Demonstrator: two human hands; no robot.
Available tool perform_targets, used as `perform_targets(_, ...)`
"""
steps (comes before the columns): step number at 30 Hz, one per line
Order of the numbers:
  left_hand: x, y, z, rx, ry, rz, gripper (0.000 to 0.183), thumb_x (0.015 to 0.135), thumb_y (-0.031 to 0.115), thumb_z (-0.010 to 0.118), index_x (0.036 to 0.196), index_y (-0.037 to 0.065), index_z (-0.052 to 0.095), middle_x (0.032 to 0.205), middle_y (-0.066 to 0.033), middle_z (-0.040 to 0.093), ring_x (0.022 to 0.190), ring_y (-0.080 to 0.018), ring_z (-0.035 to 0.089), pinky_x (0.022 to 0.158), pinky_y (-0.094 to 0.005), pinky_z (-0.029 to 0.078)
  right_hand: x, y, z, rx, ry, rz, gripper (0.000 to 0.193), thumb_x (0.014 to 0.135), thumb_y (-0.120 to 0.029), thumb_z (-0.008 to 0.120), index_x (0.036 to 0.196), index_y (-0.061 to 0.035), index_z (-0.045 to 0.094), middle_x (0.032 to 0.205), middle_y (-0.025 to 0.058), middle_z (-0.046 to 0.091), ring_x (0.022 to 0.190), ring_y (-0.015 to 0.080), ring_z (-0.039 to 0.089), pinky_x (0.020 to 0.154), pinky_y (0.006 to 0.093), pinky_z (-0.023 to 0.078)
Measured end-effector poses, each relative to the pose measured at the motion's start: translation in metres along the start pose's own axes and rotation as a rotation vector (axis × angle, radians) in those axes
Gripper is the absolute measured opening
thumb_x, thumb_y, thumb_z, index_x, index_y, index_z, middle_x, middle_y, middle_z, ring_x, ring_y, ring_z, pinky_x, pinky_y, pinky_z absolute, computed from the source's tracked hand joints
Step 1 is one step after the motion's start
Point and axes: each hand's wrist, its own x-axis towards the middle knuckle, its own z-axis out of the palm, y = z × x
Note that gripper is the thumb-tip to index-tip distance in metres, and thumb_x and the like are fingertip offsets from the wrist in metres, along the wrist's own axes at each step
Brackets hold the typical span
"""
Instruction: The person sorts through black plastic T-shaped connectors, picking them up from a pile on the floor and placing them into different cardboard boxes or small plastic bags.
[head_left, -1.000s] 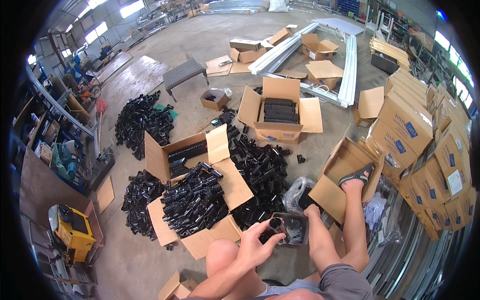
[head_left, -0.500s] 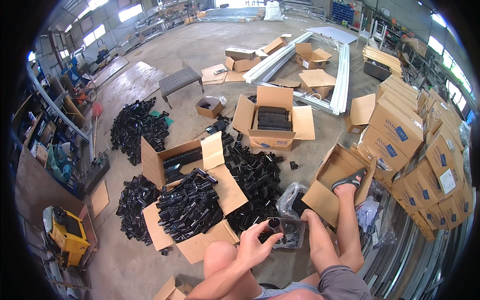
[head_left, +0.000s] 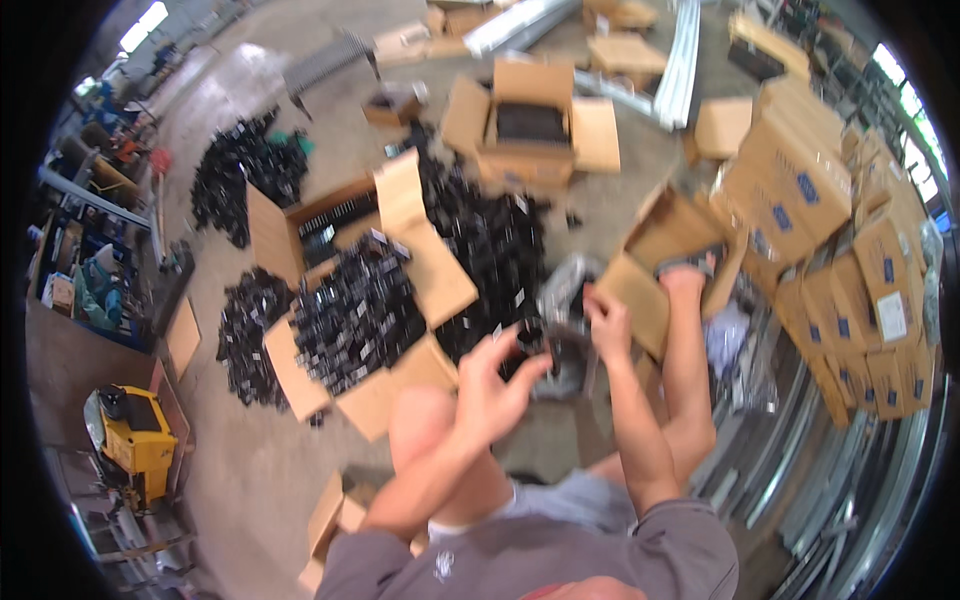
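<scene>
Down in the head view, we see our left hand [head_left: 492,378] with fingers spread, curled loosely at a small black part [head_left: 527,335]. Our right hand [head_left: 606,318] pinches the blurred dark bundle [head_left: 562,352] just beside it, above our bare knee [head_left: 425,415]. Glossy black parts fill the open cardboard box [head_left: 360,310] to the left.

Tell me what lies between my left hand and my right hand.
In the head view, a black part sits between the left hand and right hand, blurred.
</scene>
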Motion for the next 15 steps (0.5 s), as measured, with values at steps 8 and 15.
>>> perform_targets(8,-0.016,0.012,-0.004,-0.409,-0.032,0.029,0.038,0.083,-0.001,0.072,0.121,-0.001,0.065,0.110,-0.0080,0.070,0.101,-0.0155,0.063,0.092,-0.0306,0.049,-0.065,-0.229,-0.042,0.334,-0.051,-0.214,0.013,0.081,0.005,0.075,0.094,0.0019,0.072,0.090,0.0089,0.072,0.078,0.0137,0.066,0.068,0.0250,0.051)
perform_targets(15,-0.021,0.010,-0.008,-0.472,-0.077,0.060,0.040,0.086,0.003,0.074,0.124,-0.003,0.062,0.116,-0.0098,0.068,0.106,-0.0151,0.062,0.094,-0.0304,0.049,-0.074,-0.248,-0.042,0.171,0.031,-0.351,0.014,0.077,0.004,0.077,0.090,-0.0001,0.074,0.086,0.0110,0.071,0.075,0.0190,0.067,0.065,0.0276,0.052)
